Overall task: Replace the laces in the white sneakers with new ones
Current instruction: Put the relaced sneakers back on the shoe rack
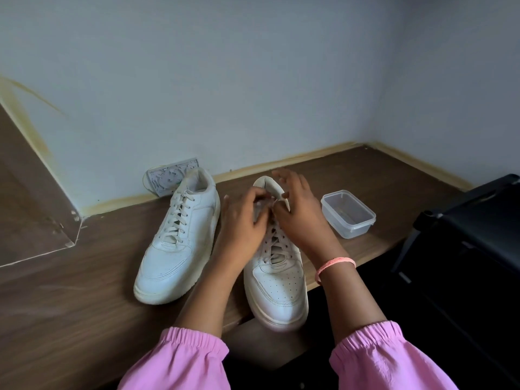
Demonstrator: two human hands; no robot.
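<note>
1. Head view: two white leather sneakers stand on a brown wood-grain tabletop [84,319], toes toward the person.
2. The white leather sneaker on the left [180,237] is laced up to the top eyelets; nobody touches it.
3. The white leather sneaker on the right [277,280] sits with its toe over the near table edge. Both hands work at its upper eyelets.
4. Left hand [244,218]: fingers curled, pinching the off-white flat lace [271,243] near the tongue.
5. Right hand [298,212]: thumb and forefinger appear to pinch the same lace; other fingers spread. The pinch itself is blurred.
6. A clear rectangular plastic tub [348,213] stands just right of this shoe; nothing can be made out inside it. No loose laces in sight.
7. Judgement: early stage. Lower eyelets are threaded on both shoes; whether these laces are old or new cannot be told.
</note>
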